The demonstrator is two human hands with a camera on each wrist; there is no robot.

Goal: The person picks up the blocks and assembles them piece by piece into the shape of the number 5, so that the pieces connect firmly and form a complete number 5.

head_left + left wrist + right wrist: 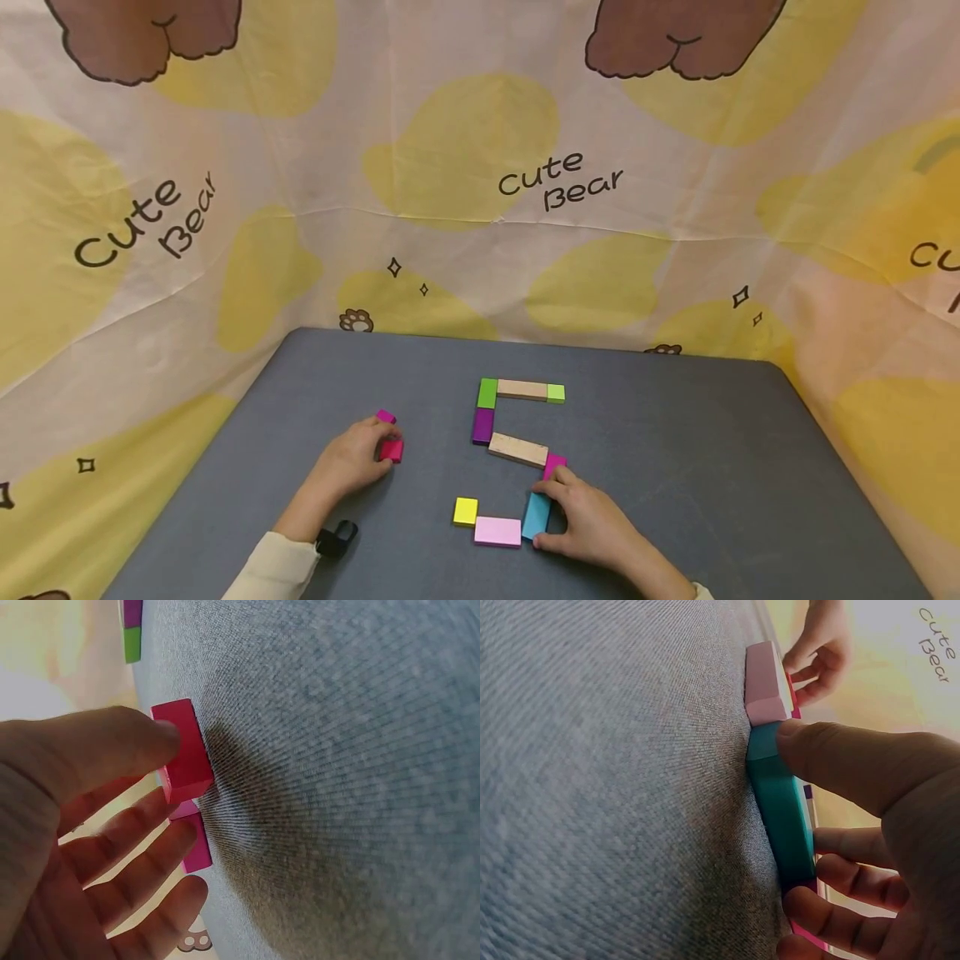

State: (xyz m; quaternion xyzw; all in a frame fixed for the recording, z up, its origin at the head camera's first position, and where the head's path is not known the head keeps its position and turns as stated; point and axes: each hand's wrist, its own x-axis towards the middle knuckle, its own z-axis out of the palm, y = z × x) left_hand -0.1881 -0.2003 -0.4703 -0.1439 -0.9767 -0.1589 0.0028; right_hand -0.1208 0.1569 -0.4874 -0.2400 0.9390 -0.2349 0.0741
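My left hand point(348, 458) pinches a red block point(392, 452) at the left of the table, thumb on its near face in the left wrist view. Just beyond that hand lies a magenta block point(386, 416). With thumb and fingertips at opposite ends, my right hand point(596, 521) holds a blue block point(536, 515) lying on the table. The blue block meets a pale pink block point(498, 532) on its left and comes close to another magenta block point(554, 464) at its far end; fingers partly cover that joint. A yellow block point(465, 512) touches the pale pink one.
Farther back the line of blocks continues: a wooden block point(518, 449), a purple block point(483, 426), a green block point(487, 392), a second wooden block point(522, 389) and a light green block point(556, 393). A grey table point(697, 450) lies beneath, with a printed cloth point(465, 275) behind.
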